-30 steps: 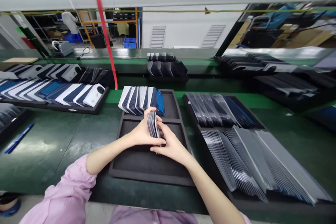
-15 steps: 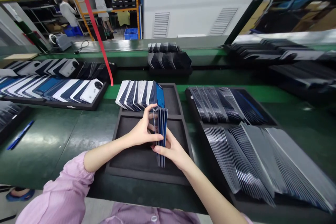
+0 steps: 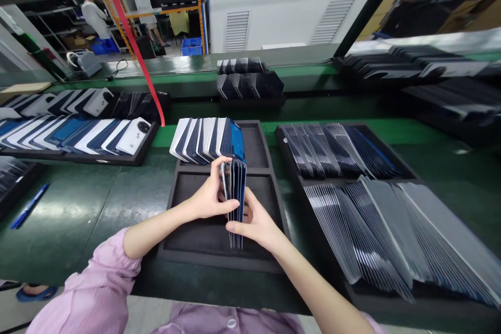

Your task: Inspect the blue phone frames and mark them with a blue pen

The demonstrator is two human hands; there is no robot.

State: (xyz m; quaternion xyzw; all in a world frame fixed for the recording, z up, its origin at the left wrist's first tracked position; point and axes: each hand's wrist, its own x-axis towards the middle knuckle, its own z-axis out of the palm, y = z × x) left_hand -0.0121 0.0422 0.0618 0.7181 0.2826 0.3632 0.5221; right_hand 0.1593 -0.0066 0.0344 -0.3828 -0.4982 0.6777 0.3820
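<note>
Both my hands grip a small stack of thin phone back covers, held on edge over the near compartment of a black foam tray. My left hand clasps the stack's left face, thumb and fingers around its top. My right hand supports the stack from the right and below. In the tray's far compartment leans a fanned row of white and blue covers, just beyond my fingers.
A black tray of dark covers lies to the right, reaching the near edge. Trays of white and blue covers stand at the left. A blue pen lies on the green belt. A red strap hangs ahead. People stand far back.
The stack has turned upright in my hands and fanned slightly, and now stands taller between them. The view has tilted down a little.
</note>
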